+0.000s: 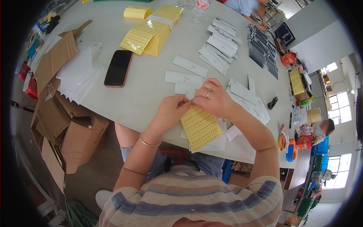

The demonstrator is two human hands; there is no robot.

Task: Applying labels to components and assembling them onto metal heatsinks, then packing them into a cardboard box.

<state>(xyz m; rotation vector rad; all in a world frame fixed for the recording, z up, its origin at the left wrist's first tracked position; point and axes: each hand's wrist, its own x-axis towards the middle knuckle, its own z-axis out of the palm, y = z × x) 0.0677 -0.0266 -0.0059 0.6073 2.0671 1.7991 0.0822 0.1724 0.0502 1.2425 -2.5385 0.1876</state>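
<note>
Yellow sheet (202,130), printed with rows of small dark marks, slants below the two hands at the near edge of the pale table (141,81), overlapping several white slips (217,144). Left hand (170,109): thumb and forefinger pressed together at the tips, pinching at the sheet's upper edge. Right hand (213,99), wearing a ring: thumb and forefinger brought together at the same edge, the remaining fingers curled above; whether a single small piece lies between the tips cannot be told. The step in hand is judged to be fine two-handed work at this edge, perhaps the loosening of one marked piece. The next move would call for a light, exact pinch, with the rest of the sheet kept flat, lest it crease or drag the slips beneath. Just beyond the hands lie separate white cards (190,66), within easy reach; a looser heap (245,94) spreads beside the right forearm, and a fanned pile (221,47) lies farther off. More yellow sheets (151,34), partly banded in white, lie well apart, beyond the dark phone (118,69).
</note>
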